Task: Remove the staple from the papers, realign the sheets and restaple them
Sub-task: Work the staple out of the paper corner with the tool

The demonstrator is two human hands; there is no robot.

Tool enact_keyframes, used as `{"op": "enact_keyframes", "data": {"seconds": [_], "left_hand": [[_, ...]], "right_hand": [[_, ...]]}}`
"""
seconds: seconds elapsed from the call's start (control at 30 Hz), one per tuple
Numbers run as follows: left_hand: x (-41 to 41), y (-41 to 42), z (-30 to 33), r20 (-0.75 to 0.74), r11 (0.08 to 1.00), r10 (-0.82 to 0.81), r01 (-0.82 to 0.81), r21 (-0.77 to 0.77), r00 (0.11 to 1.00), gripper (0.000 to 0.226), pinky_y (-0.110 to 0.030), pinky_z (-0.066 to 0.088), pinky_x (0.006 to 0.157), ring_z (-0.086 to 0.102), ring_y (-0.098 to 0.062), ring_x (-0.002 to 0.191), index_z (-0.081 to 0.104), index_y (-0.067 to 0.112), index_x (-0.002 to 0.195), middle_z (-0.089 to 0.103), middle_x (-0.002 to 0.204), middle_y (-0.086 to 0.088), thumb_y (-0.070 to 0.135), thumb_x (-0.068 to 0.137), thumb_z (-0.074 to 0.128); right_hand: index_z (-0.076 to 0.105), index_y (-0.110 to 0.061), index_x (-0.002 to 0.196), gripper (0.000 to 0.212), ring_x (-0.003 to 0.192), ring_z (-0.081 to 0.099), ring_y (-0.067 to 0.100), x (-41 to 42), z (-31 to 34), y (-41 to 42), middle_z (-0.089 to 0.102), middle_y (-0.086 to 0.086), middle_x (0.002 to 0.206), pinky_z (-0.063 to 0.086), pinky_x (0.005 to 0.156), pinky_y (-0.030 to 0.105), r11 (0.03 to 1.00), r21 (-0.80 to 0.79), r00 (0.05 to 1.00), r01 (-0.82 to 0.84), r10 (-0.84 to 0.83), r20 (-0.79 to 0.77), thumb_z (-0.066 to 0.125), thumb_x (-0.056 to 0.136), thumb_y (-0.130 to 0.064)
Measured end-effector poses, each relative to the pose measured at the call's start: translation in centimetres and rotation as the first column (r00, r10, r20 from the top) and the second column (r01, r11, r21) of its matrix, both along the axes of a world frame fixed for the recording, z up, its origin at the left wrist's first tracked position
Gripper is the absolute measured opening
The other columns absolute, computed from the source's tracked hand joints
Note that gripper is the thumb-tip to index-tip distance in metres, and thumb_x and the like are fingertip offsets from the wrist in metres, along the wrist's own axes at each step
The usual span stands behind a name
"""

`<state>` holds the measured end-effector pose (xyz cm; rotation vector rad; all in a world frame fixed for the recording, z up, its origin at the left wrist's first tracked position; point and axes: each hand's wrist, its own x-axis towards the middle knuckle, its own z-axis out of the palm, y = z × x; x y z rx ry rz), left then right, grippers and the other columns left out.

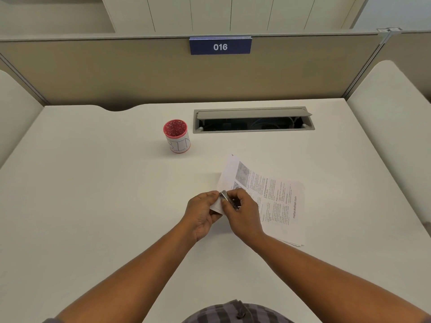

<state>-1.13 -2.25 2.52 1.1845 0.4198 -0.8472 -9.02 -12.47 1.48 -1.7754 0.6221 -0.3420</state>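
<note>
A stack of printed papers (277, 197) lies on the white desk (105, 206), right of centre, its near-left corner lifted and curled up. My left hand (201, 212) pinches that raised corner from the left. My right hand (242, 212) grips a small metal tool (224, 195), a stapler or a staple remover, I cannot tell which. Its silver tip presses on the same corner. The staple itself is hidden under my fingers.
A red cup (176, 135) with a white label reading "BIN" stands behind and to the left of the papers. An open grey cable hatch (253, 120) is set into the desk at the back. Partition walls enclose the desk.
</note>
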Motion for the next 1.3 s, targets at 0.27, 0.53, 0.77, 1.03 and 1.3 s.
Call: {"op": "enact_keyframes", "data": {"seconds": [0.27, 0.53, 0.77, 1.03, 1.3], "left_hand": [[0.1, -0.1, 0.4, 0.033, 1.000, -0.004, 0.004, 0.011, 0.999, 0.014, -0.035, 0.063, 0.068, 0.071, -0.025, 0.085, 0.071, 0.001, 0.104, 0.073, 0.099, -0.017, 0.008, 0.100, 0.059], [0.1, -0.1, 0.2, 0.069, 0.999, -0.015, 0.011, 0.052, 0.998, 0.014, -0.042, 0.062, 0.082, 0.073, -0.030, 0.092, 0.073, 0.001, 0.105, 0.076, 0.104, -0.021, 0.007, 0.096, 0.064], [-0.2, 0.0, 0.4, 0.042, 0.999, 0.019, -0.020, 0.039, 0.999, 0.010, -0.040, 0.062, 0.080, 0.073, -0.027, 0.087, 0.073, 0.003, 0.101, 0.077, 0.094, -0.015, 0.007, 0.095, 0.066], [-0.3, 0.0, 0.5, 0.056, 0.999, 0.022, -0.025, 0.049, 0.998, 0.009, -0.039, 0.062, 0.080, 0.073, -0.025, 0.083, 0.075, 0.003, 0.098, 0.077, 0.093, -0.016, 0.007, 0.092, 0.068], [-0.2, 0.1, 0.6, 0.070, 0.996, -0.012, 0.005, 0.092, 0.998, 0.007, -0.047, 0.058, 0.091, 0.071, -0.027, 0.085, 0.074, 0.008, 0.091, 0.076, 0.086, -0.012, 0.015, 0.091, 0.073]], "right_hand": [[0.071, -0.021, 0.103, 0.010, 0.085, 0.067, 0.005, 0.2, 0.2, -0.5, 0.072, -0.009, 0.094, 0.053, 0.074, 0.017, 0.997, 0.076, 0.999, -0.026, 0.024, 0.025, 0.067, 0.094, -0.017], [0.069, -0.024, 0.103, 0.016, 0.087, 0.058, 0.006, 0.0, -0.2, -0.4, 0.063, -0.006, 0.090, 0.047, 0.072, 0.019, 0.955, -0.282, 0.995, -0.094, 0.101, 0.010, 0.066, 0.091, -0.015], [0.069, -0.016, 0.119, 0.029, 0.098, 0.058, 0.016, -0.2, -1.3, -0.7, 0.061, -0.002, 0.104, 0.051, 0.081, 0.029, 0.843, -0.507, 0.982, -0.179, 0.187, -0.036, 0.062, 0.091, -0.012], [0.067, -0.014, 0.119, 0.028, 0.093, 0.057, 0.025, -0.5, -1.0, -0.7, 0.063, 0.003, 0.104, 0.053, 0.072, 0.036, 0.722, -0.667, 0.972, -0.186, 0.236, -0.015, 0.063, 0.092, -0.007], [0.069, -0.013, 0.109, 0.024, 0.086, 0.057, 0.024, -0.6, -0.9, -0.9, 0.066, 0.001, 0.096, 0.052, 0.069, 0.034, 0.703, -0.686, 0.964, -0.188, 0.264, 0.007, 0.067, 0.087, -0.003]]}}
